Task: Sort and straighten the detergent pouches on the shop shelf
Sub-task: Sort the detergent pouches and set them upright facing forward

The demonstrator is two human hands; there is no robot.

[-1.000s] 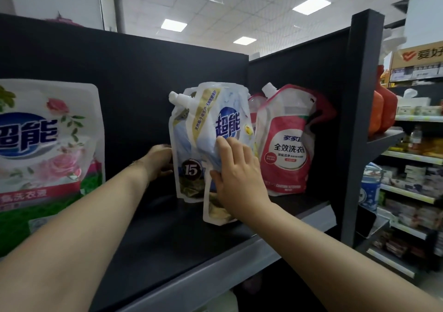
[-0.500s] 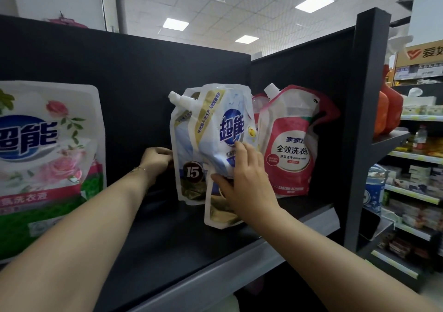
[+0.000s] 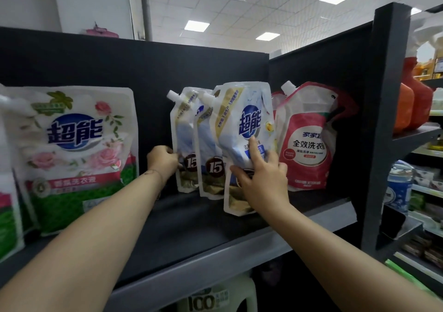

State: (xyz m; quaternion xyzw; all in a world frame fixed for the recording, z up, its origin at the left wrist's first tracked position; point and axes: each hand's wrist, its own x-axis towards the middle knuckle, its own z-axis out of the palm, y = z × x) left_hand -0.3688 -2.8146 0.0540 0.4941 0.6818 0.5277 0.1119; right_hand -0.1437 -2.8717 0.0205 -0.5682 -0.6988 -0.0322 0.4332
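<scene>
White-blue pouches (image 3: 244, 129), red-white pouch (image 3: 306, 143), rose-patterned pouch (image 3: 76, 143), black shelf (image 3: 191, 227), seemingly orange bottles (image 3: 412, 105).

A: Entry: black shelf (image 3: 215, 261), grey front lip. Stock?

B: Landmark is the red pouch (image 3: 309, 143), upright. Just left of it stand three white-and-blue spouted pouches, overlapping: front pouch (image 3: 244, 124), middle pouch (image 3: 207, 143), rear pouch (image 3: 183, 129), each further left. Well left of it, a large rose-print pouch (image 3: 76, 148), upright.

A: Behind the landmark?

B: A second red pouch (image 3: 278, 100), mostly hidden.
</scene>
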